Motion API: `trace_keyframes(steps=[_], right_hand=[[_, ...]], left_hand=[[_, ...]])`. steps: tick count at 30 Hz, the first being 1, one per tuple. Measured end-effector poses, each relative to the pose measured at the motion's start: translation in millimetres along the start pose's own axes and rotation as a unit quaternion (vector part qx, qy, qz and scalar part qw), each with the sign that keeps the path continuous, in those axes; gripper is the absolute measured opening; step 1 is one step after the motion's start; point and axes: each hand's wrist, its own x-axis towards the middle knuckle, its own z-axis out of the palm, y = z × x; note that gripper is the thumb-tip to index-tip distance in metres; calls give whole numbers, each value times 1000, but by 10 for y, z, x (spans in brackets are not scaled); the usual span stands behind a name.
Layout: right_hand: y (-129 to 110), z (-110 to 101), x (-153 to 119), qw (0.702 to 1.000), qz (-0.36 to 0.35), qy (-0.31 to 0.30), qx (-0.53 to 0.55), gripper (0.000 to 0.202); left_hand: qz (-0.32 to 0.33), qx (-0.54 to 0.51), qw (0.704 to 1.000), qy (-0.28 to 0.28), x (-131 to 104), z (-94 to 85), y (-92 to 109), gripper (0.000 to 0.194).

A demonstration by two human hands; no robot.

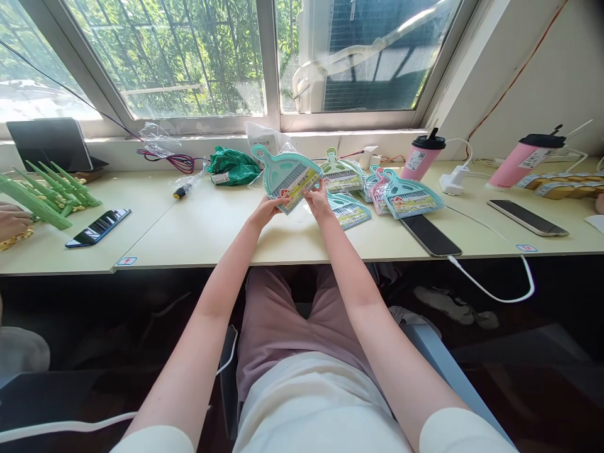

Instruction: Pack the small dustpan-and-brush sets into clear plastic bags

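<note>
- single head-worn view, set above the seated person's lap (283, 314)
- faces forward and angled down, across the surface (202, 233) towards the window (165, 56)
- forearms (219, 286) near, surface farther, window farthest

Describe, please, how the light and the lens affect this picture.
Head view: window bright, nearly white at far left; deep shadow beneath the table; reflections on the left phone; right pink cup leaning, likely wide-angle distortion; held teal package fairly sharp, its small print unreadable.
</note>
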Motion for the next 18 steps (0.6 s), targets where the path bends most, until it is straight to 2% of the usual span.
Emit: trace_keyframes(steps=[12,18], right_hand=[[17,-25,-19,1000,10,3,22,80],[45,-30,32,998,46,26,31,59]], left_hand=[[-7,-15,1000,15,0,-14,-30,62],[-12,2,1000,25,-4,-20,-33,62]])
